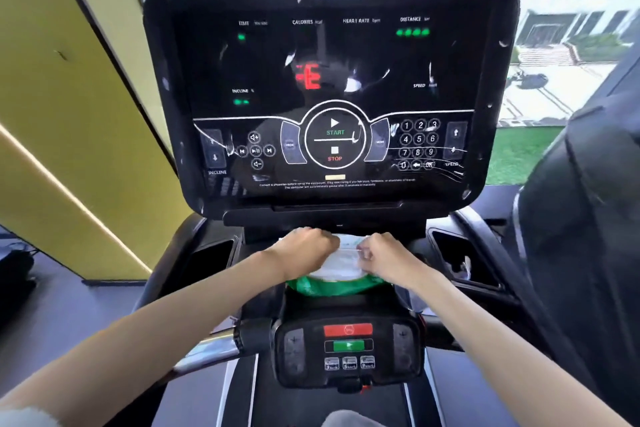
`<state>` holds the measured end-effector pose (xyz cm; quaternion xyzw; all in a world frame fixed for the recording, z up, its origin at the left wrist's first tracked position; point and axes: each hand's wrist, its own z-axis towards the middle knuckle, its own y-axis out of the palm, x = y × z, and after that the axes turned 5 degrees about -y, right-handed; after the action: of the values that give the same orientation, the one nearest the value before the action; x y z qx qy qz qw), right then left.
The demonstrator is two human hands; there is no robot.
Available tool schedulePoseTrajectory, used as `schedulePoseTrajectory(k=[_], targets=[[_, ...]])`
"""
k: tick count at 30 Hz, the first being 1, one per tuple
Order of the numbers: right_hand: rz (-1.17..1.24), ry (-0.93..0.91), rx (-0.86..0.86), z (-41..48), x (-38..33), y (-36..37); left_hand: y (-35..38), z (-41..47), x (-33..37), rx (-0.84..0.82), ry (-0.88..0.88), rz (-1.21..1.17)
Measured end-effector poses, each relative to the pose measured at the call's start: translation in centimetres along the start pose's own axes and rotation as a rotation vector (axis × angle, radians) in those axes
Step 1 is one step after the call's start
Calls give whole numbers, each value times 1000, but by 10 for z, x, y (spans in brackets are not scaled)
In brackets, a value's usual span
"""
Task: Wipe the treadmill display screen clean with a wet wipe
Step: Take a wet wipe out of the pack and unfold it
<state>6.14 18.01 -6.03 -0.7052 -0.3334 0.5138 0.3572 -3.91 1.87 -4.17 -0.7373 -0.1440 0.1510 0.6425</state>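
The black treadmill display screen (329, 87) fills the upper middle of the head view, lit with green and red figures and marked with smears and streaks. Below it, on the console ledge, lies a green and white wet wipe pack (337, 270). My left hand (304, 248) presses on the pack's left top. My right hand (379, 255) pinches at the white top of the pack from the right. Whether a wipe has come out of the pack I cannot tell.
A lower control panel (348, 347) with a red and a green button sits nearer to me. Cup holders (211, 253) flank the ledge; the right cup holder (460, 263) holds something pale. A yellow wall (52, 114) is on the left, a window (571, 28) on the right.
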Motion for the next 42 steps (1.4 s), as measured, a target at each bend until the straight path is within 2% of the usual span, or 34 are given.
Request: schedulePoseTrajectory(k=[2,4,6,8,10,12,16,20,27,33,39,42], targets=[[-19,51,45,-1,-5,2,-8,0,3,-10,-36,75],[-23,119,131,0,-8,4,-14,-1,5,59,-52,123],[-22,160,181,0,-9,5,-18,-4,4,202,73,222],[-63,122,156,-1,-14,4,-12,-5,1,330,284,429],[-103,69,115,-2,-19,3,3,-7,-1,327,464,565],[-105,39,82,-3,-19,4,5,-9,5,197,499,544],[-57,39,33,-3,-15,6,0,0,13,-163,84,170],[-47,47,19,-3,-14,6,7,10,16,-184,-143,-128],[-65,45,-15,0,-15,7,14,19,21,-200,-244,-204],[-66,24,-31,0,-18,3,15,17,24,-152,-241,-196],[-78,-2,-45,-3,-16,3,15,18,14,-176,-293,-402],[-83,-7,-43,-4,-16,2,15,16,12,-137,-282,-395]])
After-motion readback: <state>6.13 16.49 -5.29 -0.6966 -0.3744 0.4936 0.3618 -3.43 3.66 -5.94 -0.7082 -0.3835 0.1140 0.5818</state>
